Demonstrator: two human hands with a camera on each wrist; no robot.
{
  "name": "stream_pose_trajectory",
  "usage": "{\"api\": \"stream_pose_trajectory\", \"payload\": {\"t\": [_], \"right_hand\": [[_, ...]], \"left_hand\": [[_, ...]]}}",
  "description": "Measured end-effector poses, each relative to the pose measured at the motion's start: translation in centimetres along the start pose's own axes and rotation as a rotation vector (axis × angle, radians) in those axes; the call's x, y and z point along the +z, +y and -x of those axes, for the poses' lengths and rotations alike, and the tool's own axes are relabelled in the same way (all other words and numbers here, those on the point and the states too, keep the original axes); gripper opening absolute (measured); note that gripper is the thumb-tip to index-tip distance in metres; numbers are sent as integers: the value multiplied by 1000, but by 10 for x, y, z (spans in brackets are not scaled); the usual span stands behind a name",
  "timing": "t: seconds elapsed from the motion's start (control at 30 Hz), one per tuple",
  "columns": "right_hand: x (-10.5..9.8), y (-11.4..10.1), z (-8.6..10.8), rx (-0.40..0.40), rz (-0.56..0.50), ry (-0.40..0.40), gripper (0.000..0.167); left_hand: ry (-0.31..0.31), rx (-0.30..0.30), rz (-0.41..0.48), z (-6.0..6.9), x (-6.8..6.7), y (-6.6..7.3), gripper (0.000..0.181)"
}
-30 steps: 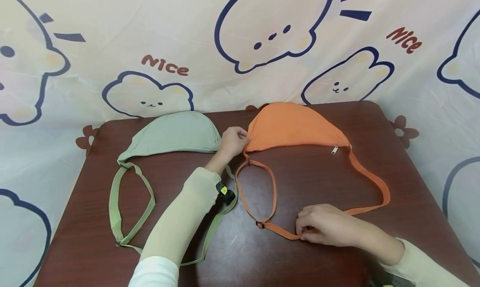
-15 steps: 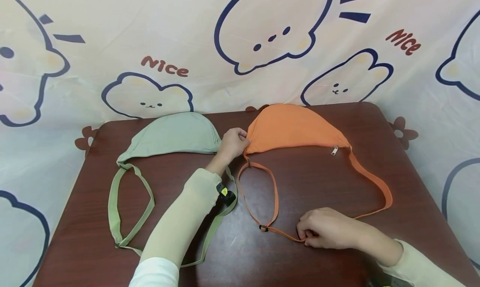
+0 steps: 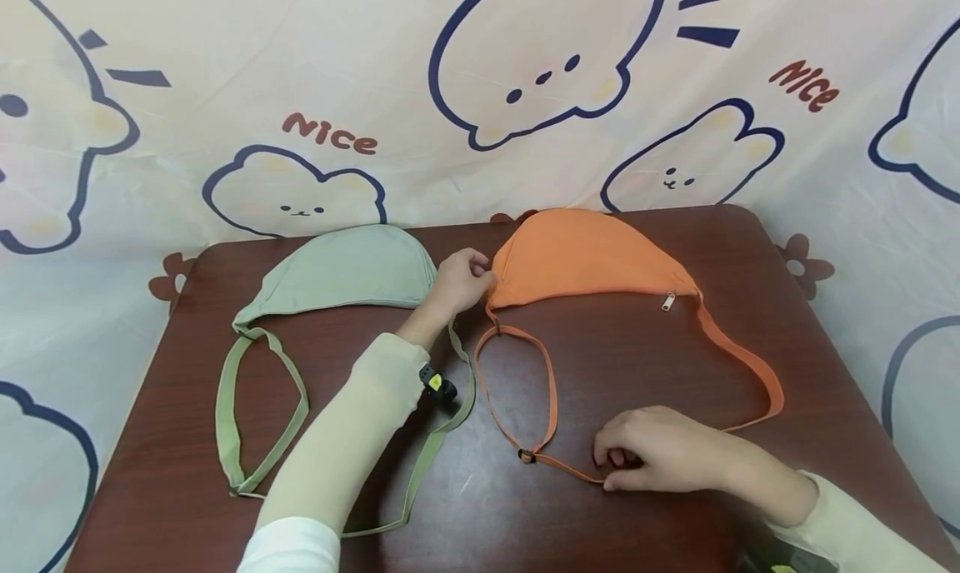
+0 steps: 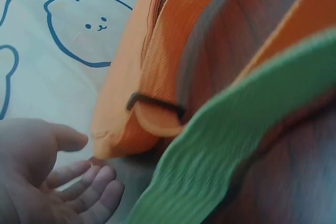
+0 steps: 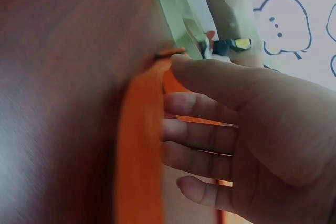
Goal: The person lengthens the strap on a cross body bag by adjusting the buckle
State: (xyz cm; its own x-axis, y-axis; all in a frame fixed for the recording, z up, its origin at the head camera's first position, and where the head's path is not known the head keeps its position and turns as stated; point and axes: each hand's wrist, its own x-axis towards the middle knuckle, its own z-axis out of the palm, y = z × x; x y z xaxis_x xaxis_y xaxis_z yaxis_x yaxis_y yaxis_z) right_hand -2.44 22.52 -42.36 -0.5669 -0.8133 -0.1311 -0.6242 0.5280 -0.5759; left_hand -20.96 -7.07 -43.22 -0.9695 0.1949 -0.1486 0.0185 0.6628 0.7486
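Note:
An orange waist bag [image 3: 592,252] lies on the right half of the table, its zipper edge toward me. Beside its left corner is my left hand [image 3: 459,283]; in the left wrist view thumb and fingers stand apart at the orange corner, with no grip on it. The bag's orange strap [image 3: 555,390] forms a loop at the left and runs toward the front. My right hand [image 5: 247,124] is beside that strap, fingers relaxed and thumb parted from them; the strap stands on edge along the fingertips. A green waist bag [image 3: 345,269] lies left of the orange one.
The green strap [image 3: 228,423] spreads over the left front of the brown table [image 3: 465,515], partly under my left forearm. A metal zipper pull [image 3: 668,302] hangs from the orange bag. A cartoon-printed cloth [image 3: 420,173] stands behind the table.
My left hand has drawn slightly left, off the orange bag's corner. My right hand pulled the orange strap a little toward me, turned it on edge, then loosened its fingers and lifted slightly.

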Motion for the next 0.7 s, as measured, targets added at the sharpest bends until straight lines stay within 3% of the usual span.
{"api": "stream_pose_trajectory", "payload": {"t": [0.13,0.33,0.5,0.7], "right_hand": [[-22,7,2,22,73,84,11],[-65,32,10,83,240,273,19],[-106,52,19,202,276,374,26],[-153,71,38,368,251,425,41]], "left_hand": [[-51,123,-76,5,-25,1,34],[-71,257,-124,15,-78,-4,33],[-30,286,-197,32,-124,-15,36],[20,241,-309,57,-180,-23,47]]}}
